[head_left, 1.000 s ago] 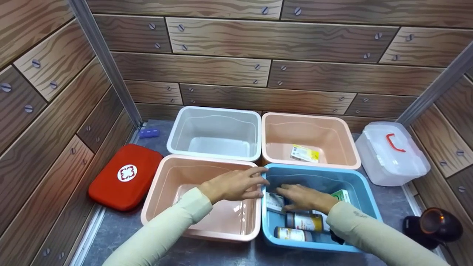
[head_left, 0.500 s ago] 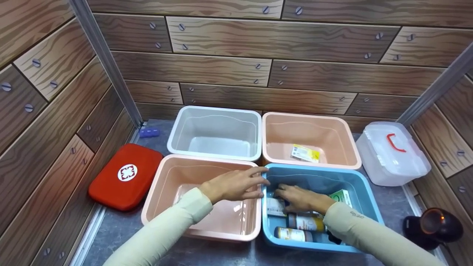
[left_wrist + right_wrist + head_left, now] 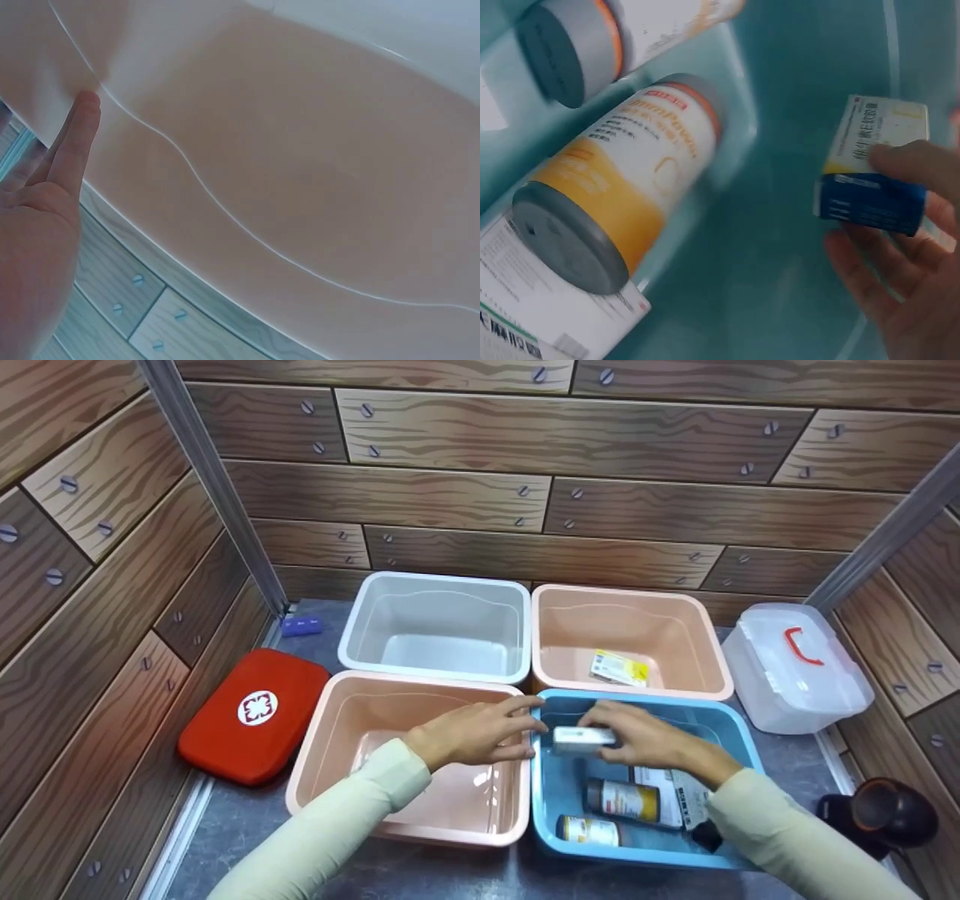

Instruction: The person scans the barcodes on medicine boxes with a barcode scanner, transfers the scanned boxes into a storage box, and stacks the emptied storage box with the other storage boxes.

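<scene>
My right hand point(image 3: 649, 739) pinches a small medicine box point(image 3: 579, 737) between thumb and fingers, inside the blue tub point(image 3: 547, 810) near its left wall. White, yellow and blue sides of this box point(image 3: 874, 161) show in the right wrist view. Beneath the hand lie a brown-capped pill bottle point(image 3: 626, 800), a second pill bottle point(image 3: 589, 831) and a flat white medicine box point(image 3: 667, 793), partly under the first bottle. With fingers extended, my left hand point(image 3: 480, 733) rests at the rim between the blue tub and the front pink tub point(image 3: 360, 690). The left wrist view shows mostly pink wall.
Behind stand a grey-white tub point(image 3: 435, 667) and another pink tub point(image 3: 630, 615) holding a yellow-white box point(image 3: 619, 667). A red first-aid case point(image 3: 251, 716) and purple pill organizer point(image 3: 301, 625) lie left. A clear lidded box point(image 3: 799, 675) and black scanner point(image 3: 877, 814) stand right.
My right hand has taken hold of the small medicine box and lifted it off the blue tub's floor. The forearm has shifted right, and the green box is out of sight. My left hand stays put.
</scene>
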`<state>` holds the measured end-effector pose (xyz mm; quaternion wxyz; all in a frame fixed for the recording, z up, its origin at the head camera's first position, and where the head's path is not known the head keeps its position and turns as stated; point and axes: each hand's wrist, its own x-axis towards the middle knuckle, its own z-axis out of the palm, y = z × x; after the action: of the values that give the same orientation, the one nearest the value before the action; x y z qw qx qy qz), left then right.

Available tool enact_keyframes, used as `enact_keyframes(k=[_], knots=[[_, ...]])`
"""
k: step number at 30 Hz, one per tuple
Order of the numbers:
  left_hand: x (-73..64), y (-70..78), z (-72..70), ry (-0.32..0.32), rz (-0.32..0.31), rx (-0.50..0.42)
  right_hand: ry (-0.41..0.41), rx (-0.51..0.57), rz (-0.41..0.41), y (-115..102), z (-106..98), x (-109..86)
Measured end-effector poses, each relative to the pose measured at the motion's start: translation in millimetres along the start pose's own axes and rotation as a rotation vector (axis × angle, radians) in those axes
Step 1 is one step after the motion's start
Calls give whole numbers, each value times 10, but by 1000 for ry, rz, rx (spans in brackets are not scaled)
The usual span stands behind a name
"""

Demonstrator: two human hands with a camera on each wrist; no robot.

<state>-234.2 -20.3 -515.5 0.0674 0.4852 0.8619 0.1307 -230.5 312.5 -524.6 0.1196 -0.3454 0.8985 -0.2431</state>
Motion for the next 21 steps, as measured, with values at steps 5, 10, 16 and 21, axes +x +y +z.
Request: enact_keyframes(k=[5, 10, 16, 21], knots=[[-15, -1, -8, -8, -5, -22, 172, 90, 28, -28, -252, -186], [-17, 2, -1, -2, 0, -22, 296, 125, 61, -33, -430, -352], [-11, 8, -2, -4, -1, -25, 390, 148, 44, -17, -535, -490], [-4, 16, -4, -4, -2, -25, 467, 212, 56, 0, -596, -620]])
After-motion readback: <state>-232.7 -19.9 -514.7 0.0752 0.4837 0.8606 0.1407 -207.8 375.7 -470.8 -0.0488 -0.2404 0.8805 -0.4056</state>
